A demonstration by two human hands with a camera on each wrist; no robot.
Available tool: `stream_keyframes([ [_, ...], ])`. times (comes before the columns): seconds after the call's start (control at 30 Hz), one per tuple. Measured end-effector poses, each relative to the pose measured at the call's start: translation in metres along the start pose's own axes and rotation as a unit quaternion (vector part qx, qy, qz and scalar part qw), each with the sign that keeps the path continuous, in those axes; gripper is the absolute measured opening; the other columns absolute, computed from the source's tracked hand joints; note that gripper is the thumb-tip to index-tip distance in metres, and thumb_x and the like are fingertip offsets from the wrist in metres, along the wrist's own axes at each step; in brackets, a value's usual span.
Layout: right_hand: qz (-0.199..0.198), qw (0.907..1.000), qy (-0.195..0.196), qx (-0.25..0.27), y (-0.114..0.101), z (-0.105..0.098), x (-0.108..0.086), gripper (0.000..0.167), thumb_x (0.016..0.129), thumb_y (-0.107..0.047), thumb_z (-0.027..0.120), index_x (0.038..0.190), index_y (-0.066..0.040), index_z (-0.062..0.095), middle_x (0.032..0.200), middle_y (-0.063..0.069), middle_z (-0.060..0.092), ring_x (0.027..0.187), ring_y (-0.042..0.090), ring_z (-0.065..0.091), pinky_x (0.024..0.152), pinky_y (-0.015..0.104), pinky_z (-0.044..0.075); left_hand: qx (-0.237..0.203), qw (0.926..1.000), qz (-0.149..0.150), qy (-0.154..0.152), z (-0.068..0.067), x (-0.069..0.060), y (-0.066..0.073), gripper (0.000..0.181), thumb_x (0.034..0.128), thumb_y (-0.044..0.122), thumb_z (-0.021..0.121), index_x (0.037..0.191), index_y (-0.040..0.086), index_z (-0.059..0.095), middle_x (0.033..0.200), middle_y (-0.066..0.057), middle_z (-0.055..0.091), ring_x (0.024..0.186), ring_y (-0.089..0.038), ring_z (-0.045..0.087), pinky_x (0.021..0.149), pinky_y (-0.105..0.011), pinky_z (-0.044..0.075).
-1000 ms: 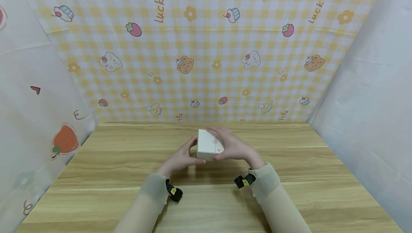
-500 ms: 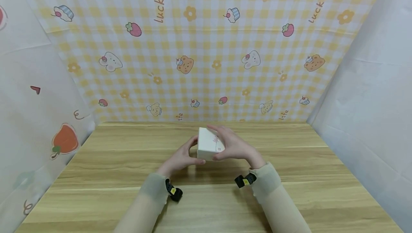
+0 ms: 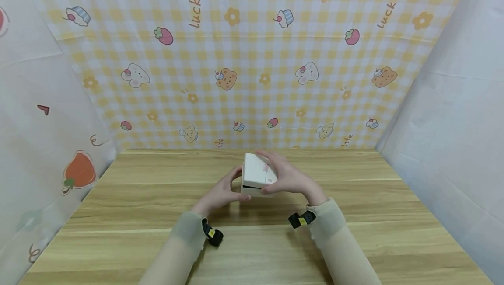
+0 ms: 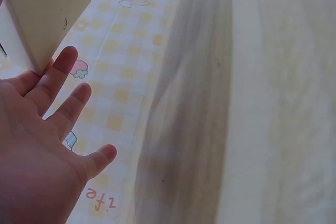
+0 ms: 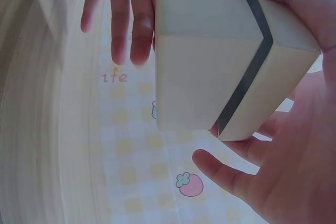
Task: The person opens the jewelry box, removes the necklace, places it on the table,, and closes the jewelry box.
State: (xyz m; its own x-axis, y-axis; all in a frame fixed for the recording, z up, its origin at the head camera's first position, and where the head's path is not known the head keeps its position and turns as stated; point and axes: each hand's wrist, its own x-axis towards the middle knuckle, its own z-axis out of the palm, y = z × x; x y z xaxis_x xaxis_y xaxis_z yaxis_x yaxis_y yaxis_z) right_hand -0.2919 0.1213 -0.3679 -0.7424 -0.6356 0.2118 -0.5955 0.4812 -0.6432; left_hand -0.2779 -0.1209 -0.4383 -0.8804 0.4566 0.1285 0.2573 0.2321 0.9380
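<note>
A small white box is held above the table, its lid [image 3: 256, 170] printed with a pink flower. My right hand [image 3: 290, 179] grips the lid from the right, thumb at the near side and fingers at the far side. The left hand [image 3: 222, 192] holds the box base [image 3: 252, 192] between thumb and fingers, from the left. Lid and base stand slightly apart and tilted, with a dark strip [image 5: 247, 85] showing between them in the right wrist view. In the left wrist view, several left fingers are spread beside the box [image 4: 52, 14]. The box's inside is hidden.
The wood-grain table [image 3: 165, 167] lies under both hands. Behind it hangs a yellow checked cloth [image 3: 252, 57] with cartoon prints. White cloths close off the left [image 3: 51, 79] and right [image 3: 456, 101] sides.
My right hand has moved slightly up and right with the lid. A dark gap has opened between lid and base at the near side. The left hand has hardly moved.
</note>
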Motion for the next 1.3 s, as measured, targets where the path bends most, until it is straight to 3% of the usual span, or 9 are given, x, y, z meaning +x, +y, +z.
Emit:
stream_keyframes([
  [0.47,0.007,0.9998,0.004,0.020,0.006,-0.005,-0.003,0.106,0.066,-0.026,0.089,0.152,-0.022,0.030,0.142,0.005,0.040,0.106,0.024,0.045,0.086,0.043,0.041,0.005,0.9999,-0.001,0.013,-0.002,-0.002,-0.003,0.087,0.0742,0.022,0.084,0.147,0.028,0.036,0.150,-0.003,0.039,0.141,-0.030,0.026,0.108,-0.064,0.015],
  [0.6,0.012,0.9998,0.008,0.015,0.009,-0.008,-0.007,0.106,0.064,-0.027,0.089,0.152,-0.025,0.030,0.146,0.004,0.038,0.108,0.024,0.045,0.089,0.045,0.039,0.009,0.9999,0.002,0.008,-0.003,-0.003,0.003,0.086,0.0766,0.016,0.081,0.148,0.019,0.034,0.151,-0.010,0.037,0.141,-0.034,0.025,0.108,-0.064,0.013],
  [0.73,0.017,0.9998,0.009,0.009,0.014,-0.011,-0.010,0.107,0.064,-0.027,0.089,0.152,-0.022,0.030,0.149,0.005,0.035,0.110,0.025,0.044,0.091,0.046,0.037,0.017,0.9997,-0.010,0.013,-0.004,-0.004,0.004,0.089,0.0771,0.012,0.080,0.151,0.014,0.030,0.152,-0.014,0.034,0.142,-0.035,0.022,0.110,-0.061,0.012],
  [0.8,0.019,0.9998,0.010,0.003,0.016,-0.013,-0.012,0.108,0.063,-0.028,0.090,0.152,-0.020,0.030,0.149,0.005,0.035,0.111,0.025,0.043,0.091,0.046,0.037,0.025,0.9995,-0.009,0.019,-0.004,-0.002,-0.002,0.091,0.0769,0.016,0.081,0.151,0.015,0.029,0.153,-0.013,0.034,0.142,-0.034,0.022,0.110,-0.061,0.013],
  [1.0,0.021,0.9996,0.015,-0.010,0.019,-0.019,-0.016,0.110,0.062,-0.030,0.090,0.153,-0.021,0.029,0.144,0.007,0.040,0.108,0.024,0.044,0.089,0.044,0.038,0.030,0.9993,-0.006,0.021,-0.005,-0.004,-0.003,0.094,0.0762,0.026,0.083,0.152,0.017,0.028,0.153,-0.011,0.033,0.142,-0.034,0.023,0.109,-0.060,0.016],
  [1.3,0.025,0.9994,0.018,0.013,0.026,-0.031,-0.025,0.107,0.065,-0.027,0.088,0.153,-0.016,0.028,0.137,0.010,0.043,0.102,0.026,0.046,0.081,0.041,0.043,0.038,0.9990,-0.014,0.019,-0.006,-0.006,0.000,0.097,0.0772,0.029,0.082,0.154,0.015,0.023,0.155,-0.012,0.029,0.143,-0.034,0.020,0.110,-0.059,0.015],
])
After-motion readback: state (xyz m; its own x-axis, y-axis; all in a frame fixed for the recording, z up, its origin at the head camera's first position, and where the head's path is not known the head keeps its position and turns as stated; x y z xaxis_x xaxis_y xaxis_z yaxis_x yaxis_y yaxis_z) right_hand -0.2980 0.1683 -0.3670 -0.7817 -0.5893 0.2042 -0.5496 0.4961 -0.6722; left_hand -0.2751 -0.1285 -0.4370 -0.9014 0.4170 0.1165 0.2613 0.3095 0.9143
